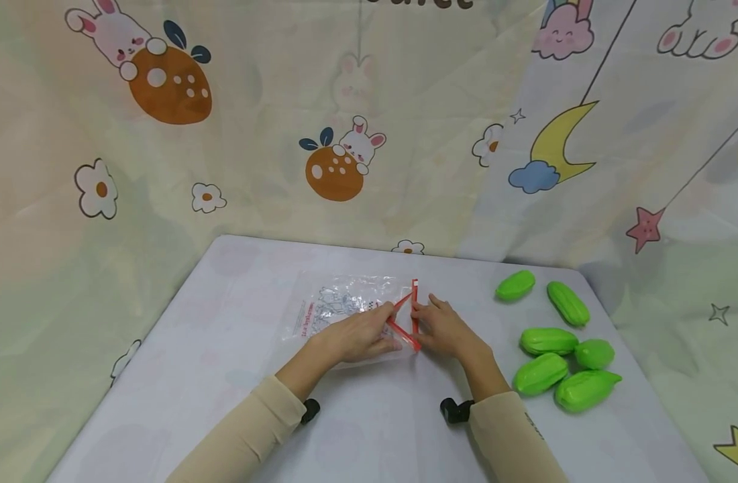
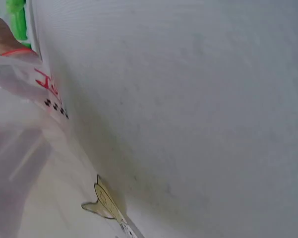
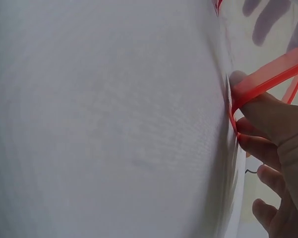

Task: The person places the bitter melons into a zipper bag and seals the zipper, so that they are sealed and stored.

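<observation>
Clear bag (image 1: 311,302), one, on bench (image 1: 212,322); left hand (image 1: 364,334) and right hand (image 1: 444,329) pinching opposite sides of its red-edged mouth (image 1: 414,294), apparently keeping it parted; green vegetables (image 1: 549,341) lying apart rightward, presumably leaving room

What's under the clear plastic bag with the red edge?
The white tabletop shows around the bag and seems to show faintly through it. Spots beneath its dark printing or the person's left hand are covered.

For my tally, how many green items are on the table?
6, right of the bag: back left item, back right item, middle left item, middle right item, front left item, front right item. None seem hidden.
</observation>
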Demonstrator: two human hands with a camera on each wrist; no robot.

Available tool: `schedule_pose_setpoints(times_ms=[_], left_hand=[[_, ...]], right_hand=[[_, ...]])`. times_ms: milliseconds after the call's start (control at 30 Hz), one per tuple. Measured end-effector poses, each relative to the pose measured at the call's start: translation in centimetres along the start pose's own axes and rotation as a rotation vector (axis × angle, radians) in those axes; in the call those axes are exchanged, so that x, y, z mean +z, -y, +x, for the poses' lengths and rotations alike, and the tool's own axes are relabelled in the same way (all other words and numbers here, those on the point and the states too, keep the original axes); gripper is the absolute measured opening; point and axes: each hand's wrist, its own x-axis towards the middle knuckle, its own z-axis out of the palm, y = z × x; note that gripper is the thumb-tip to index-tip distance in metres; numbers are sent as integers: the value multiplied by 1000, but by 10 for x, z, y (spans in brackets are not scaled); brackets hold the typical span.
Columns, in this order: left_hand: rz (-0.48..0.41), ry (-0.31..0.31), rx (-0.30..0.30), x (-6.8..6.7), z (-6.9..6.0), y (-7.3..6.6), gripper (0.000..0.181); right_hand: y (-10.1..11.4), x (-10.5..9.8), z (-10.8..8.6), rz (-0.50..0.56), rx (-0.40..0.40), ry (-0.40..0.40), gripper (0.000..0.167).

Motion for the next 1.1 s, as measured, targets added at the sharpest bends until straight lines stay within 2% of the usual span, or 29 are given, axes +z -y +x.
schedule_pose_setpoints(times_ms=[233,400,533,733,1100], left_hand=[[8,-1,6,-4,-2,-1,64],[40,-26,-12,-9,-4,0,65],[35,-42,-5,-11,-4,0,64],[-1,-53,1,-9,-6,1,62],[-40,-140,46,-4,-7,1,52]], right_hand=[[-1,-1,0,-18,-3,-15,52],[0,-3,0,-26,1,-17,52],[-1,-4,1,-22,17,-17,52],[-1,-2,3,-11,13,-17,53],[0,0,3,-13,39,-12,54]])
